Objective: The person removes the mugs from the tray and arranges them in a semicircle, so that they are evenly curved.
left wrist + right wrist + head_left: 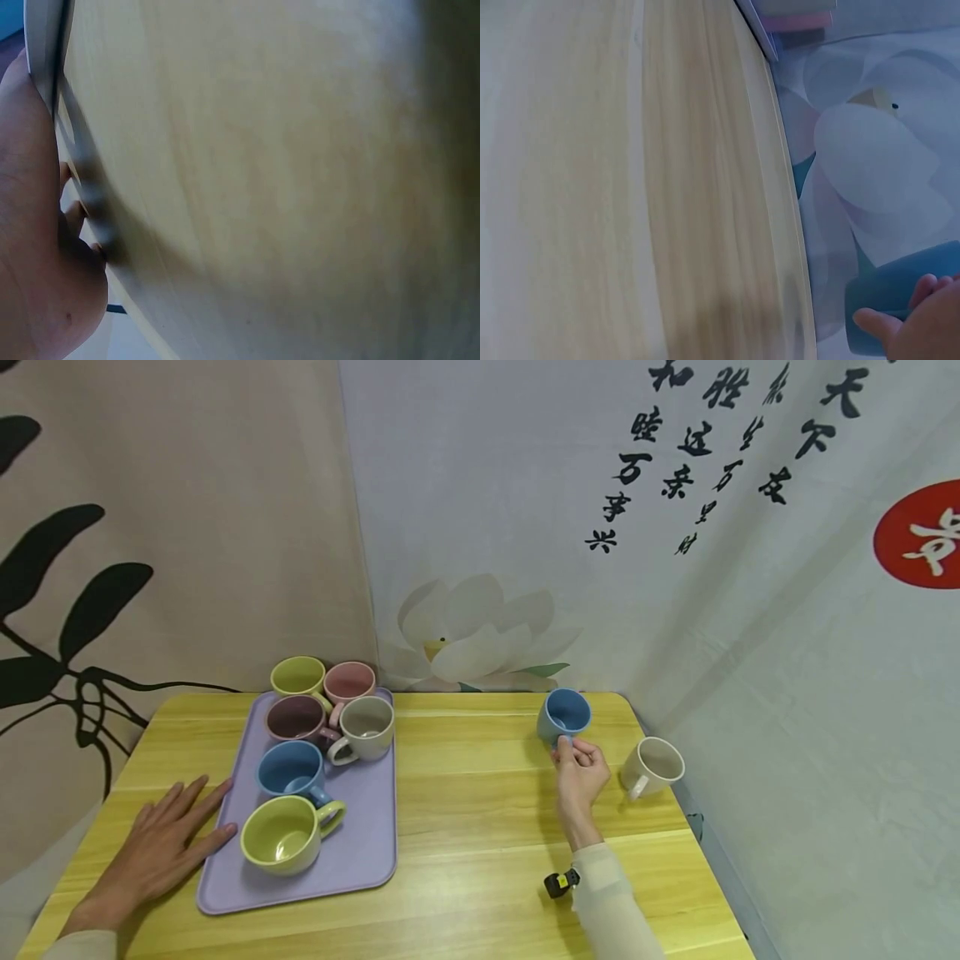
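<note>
an indoor corner is walled by hanging cloth: a beige sheet is printed with dark leaves, a white sheet with a pale flower, black brush characters and a red disc. a wood-grain surface is set against the cloth, and a household touch is given by mugs and a tray. whether a home or a studio is pictured cannot be told.

Blue mug is mouth-up (hndl. on near side) at R; lilac rect. tray lies flat, L.
</note>
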Tool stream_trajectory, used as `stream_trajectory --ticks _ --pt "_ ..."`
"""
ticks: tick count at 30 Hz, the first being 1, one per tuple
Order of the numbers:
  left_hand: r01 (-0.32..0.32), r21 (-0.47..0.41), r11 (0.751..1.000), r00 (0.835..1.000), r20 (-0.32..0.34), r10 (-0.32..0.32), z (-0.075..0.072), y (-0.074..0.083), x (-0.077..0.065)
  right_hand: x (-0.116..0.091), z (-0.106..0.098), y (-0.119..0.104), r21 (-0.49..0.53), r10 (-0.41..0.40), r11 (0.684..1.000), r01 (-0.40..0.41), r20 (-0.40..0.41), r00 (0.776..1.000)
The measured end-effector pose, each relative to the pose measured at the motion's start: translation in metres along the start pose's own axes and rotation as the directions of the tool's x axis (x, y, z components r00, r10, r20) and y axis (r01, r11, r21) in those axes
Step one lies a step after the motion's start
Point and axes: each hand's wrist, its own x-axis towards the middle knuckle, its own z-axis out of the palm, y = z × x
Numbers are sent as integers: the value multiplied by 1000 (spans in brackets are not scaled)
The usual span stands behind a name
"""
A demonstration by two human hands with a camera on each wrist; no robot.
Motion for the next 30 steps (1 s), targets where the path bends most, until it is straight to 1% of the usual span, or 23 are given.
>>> stream_trajectory --ticks 10,17,24,30 --pt "3 2 1000 1000 0 -3 1 0 0 17 -5 1 28 -36 999 40 -118 992" --pt "1 2 1000 1000 -5 -1 2 1 0 28 -9 3 0 -68 998 69 -191 979" --pt "14 10 1000 1000 22 -14 -2 2 1 39 -17 7 -35 -74 997 68 -236 969" --pt "7 -2 1000 1000 13 -7 0 2 0 39 -19 5 -67 -64 997 48 -267 962"
